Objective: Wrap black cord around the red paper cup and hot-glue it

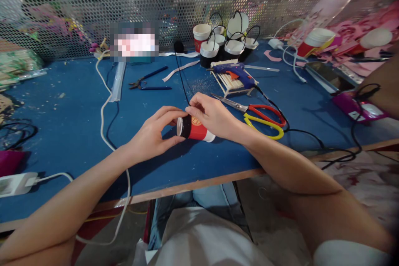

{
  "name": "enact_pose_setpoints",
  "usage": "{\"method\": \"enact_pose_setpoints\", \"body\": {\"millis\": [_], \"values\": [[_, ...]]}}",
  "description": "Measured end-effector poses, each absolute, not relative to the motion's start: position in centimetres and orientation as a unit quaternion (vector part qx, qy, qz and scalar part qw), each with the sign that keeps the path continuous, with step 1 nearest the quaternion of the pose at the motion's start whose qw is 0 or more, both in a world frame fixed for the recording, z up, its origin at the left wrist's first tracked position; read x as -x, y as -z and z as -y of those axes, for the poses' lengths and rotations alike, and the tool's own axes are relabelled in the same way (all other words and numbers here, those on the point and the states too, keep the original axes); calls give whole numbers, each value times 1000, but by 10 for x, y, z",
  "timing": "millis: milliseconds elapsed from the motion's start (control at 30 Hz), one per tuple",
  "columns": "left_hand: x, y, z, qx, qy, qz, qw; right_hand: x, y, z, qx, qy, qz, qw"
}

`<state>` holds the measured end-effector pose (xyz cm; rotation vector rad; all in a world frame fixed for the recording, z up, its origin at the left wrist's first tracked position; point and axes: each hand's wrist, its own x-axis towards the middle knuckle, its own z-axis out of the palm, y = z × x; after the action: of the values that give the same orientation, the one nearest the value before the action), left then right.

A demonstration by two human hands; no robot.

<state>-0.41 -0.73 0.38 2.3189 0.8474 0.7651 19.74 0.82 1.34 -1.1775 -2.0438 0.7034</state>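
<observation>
At the far left, blue-handled pliers [146,83] lie on the blue table [62,124]; nearer you, your left hand [152,133] curls its fingers around the open mouth of the red paper cup [195,129]; the cup lies on its side between your hands, long axis left to right, mouth to the left; your right hand [215,116] rests over its top, pinching a thin black cord [182,79] that runs away to the far side; both hands touch it equally; right of them lie scissors [262,116], with a glue gun [233,72] beyond.
</observation>
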Motion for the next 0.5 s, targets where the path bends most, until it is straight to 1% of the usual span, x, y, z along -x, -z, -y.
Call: {"method": "enact_pose_setpoints", "body": {"millis": [300,500], "values": [[5,1,7,-824,-269,-346,359,-195,-12,-7,474,-260,778,321],[3,0,7,-751,-289,-364,469,-192,-8,-6,474,-247,779,328]]}}
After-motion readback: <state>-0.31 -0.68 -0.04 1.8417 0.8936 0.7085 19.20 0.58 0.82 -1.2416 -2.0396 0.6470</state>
